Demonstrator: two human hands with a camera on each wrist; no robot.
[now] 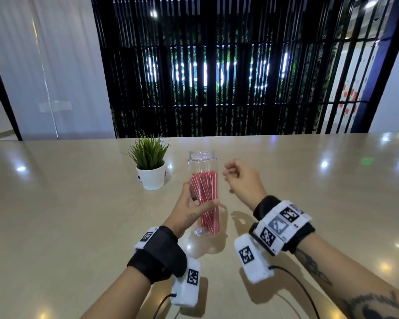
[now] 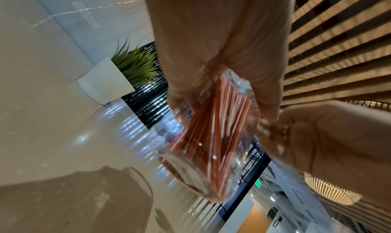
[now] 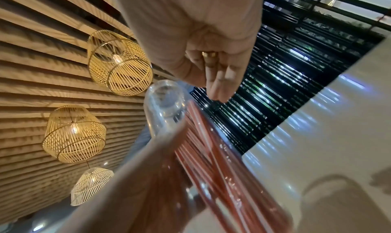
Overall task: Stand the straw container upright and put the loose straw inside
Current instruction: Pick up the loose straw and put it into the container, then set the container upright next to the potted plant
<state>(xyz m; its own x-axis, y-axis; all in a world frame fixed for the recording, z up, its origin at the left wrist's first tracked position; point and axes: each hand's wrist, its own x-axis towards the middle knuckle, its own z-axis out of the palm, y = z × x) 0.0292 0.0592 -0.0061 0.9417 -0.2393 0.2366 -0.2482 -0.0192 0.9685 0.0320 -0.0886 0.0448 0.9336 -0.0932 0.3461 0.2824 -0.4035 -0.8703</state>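
Note:
The clear plastic straw container (image 1: 202, 162) stands upright on the beige table (image 1: 78, 203), mouth open at the top. A bundle of red-and-white striped straws (image 1: 205, 185) leans inside it. My left hand (image 1: 194, 201) grips the container round its middle, thumb in front and fingers behind. The left wrist view shows the straws (image 2: 215, 136) between that hand's fingers (image 2: 182, 92). My right hand (image 1: 230, 173) hovers just right of the container's upper part, fingers loosely curled, holding nothing. From the right wrist, its fingers (image 3: 220, 86) hang near the container's mouth (image 3: 165, 99). I see no loose straw on the table.
A small green plant in a white pot (image 1: 151, 173) stands just left of the container, a short way behind it. The table stretches wide to both sides. A black slatted screen (image 1: 217, 65) rises behind its far edge.

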